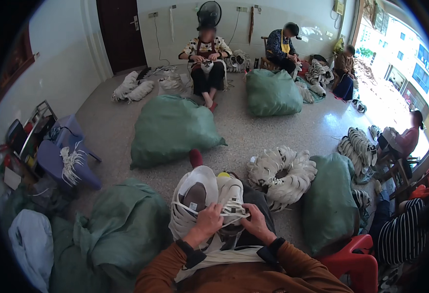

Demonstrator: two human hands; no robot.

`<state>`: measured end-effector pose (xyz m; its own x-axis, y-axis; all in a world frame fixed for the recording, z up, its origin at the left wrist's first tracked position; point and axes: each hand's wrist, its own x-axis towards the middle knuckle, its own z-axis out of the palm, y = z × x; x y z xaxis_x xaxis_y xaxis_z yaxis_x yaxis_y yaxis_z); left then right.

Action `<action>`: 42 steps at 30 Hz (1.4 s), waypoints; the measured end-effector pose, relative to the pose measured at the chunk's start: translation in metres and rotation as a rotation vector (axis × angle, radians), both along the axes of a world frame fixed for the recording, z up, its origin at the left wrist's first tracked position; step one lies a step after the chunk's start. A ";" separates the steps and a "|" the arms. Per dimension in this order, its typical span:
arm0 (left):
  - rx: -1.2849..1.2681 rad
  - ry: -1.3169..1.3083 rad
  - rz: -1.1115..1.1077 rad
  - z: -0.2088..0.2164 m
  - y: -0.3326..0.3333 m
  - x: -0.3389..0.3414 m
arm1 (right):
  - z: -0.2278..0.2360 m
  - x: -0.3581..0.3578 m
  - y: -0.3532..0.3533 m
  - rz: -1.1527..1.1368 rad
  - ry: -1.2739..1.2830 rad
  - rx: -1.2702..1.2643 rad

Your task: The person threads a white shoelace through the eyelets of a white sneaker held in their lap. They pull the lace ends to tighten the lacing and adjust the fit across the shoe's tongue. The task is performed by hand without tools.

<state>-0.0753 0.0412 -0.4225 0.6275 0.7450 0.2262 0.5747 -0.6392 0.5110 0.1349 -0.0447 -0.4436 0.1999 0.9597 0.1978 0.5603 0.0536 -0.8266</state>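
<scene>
A white shoe upper [231,194] rests on my lap, its toe pointing away from me and a pale lace across its front. My left hand [210,220] pinches the lace at the upper's left side, fingers bent. On the opposite side, my right hand [257,222] grips the lace between thumb and fingers. Just left of the upper leans a nested stack of white shoe uppers [191,188], the top one showing a brown lining and a small label. A bundle of pale laces [229,257] lies across my waist, under my forearms.
Green sacks [173,129] stand ahead, beside and left of me. A ring of shoe uppers [263,171] lies right of my knees. A purple chair [58,158] holds white laces [71,165]. A red stool [353,261] is at my right. Several people sit working around the room.
</scene>
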 end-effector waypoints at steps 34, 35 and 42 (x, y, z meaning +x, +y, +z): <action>0.438 0.020 -0.127 0.011 -0.009 0.016 | -0.014 0.006 0.007 0.047 0.023 0.153; 0.398 -0.002 -0.122 0.012 -0.017 0.011 | -0.002 0.003 0.002 0.035 0.066 0.011; 0.332 -0.040 -0.062 0.007 -0.017 0.023 | 0.006 0.005 0.006 0.025 0.154 -0.104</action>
